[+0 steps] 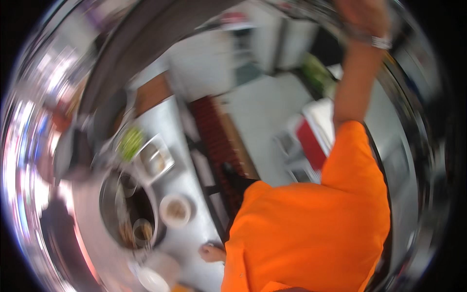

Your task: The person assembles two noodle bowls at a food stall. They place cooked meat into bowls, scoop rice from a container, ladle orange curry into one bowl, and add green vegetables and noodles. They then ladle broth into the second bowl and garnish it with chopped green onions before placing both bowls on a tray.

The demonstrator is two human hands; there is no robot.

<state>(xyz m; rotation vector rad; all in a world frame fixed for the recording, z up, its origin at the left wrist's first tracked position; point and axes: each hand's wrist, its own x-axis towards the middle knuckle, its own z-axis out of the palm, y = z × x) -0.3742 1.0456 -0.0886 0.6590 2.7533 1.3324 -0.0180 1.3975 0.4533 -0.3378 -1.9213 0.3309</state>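
My left hand (212,252) is at the near edge of the metal counter (189,233), its fingers curled and nothing seen in them. A round white bowl (176,210) with light brown food lies beyond it on the counter. Beside the bowl, a large round pot (104,208) holds dark contents and strainer baskets (142,232). A square metal container (155,160) and chopped green vegetables (130,143) are farther up the counter. My right hand (365,18), with a pale band at the wrist, is raised at the top right edge, blurred and partly cut off; its fingers cannot be made out.
A white cylindrical container (157,275) is at the lower left. A brown board (153,94) lies at the counter's far end, near a white cabinet (204,65). A red mat (215,131), a red and white box (312,142) and leafy greens (316,75) are lower down or to the right.
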